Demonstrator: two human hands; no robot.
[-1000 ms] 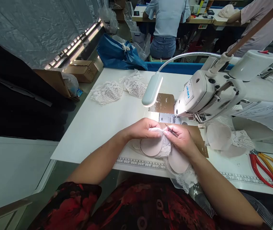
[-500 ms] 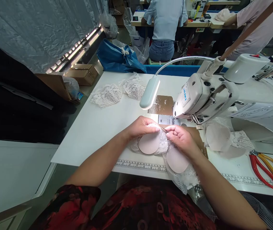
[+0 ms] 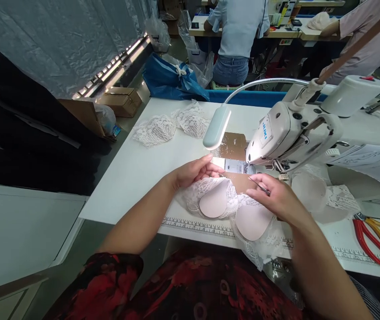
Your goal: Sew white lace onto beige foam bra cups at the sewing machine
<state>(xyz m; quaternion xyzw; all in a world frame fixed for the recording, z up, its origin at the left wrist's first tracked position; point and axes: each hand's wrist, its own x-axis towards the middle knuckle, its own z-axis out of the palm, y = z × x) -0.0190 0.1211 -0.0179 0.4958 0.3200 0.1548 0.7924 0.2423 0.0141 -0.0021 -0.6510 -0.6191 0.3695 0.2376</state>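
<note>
A white lace bra lies at the table's near edge, its two smooth pale cups facing up and its lower lace hanging over the edge. My left hand rests just beyond the left cup, thumb and fingers apart, by the upper lace. Between thumb and fingers of my right hand is a slim dark metal tool, its exact kind unclear. This hand hovers above the right cup, close to the sewing machine and its metal plate.
Another lace piece lies at the back left under a lamp. More cups and lace sit right of the machine, near red-and-orange-handled scissors. A printed ruler follows the near edge. Two people work beyond.
My hands have parted. The left has let go of the lace and shifted slightly away; the right has moved right with the metal tool. The bra now lies flatter on the table.
</note>
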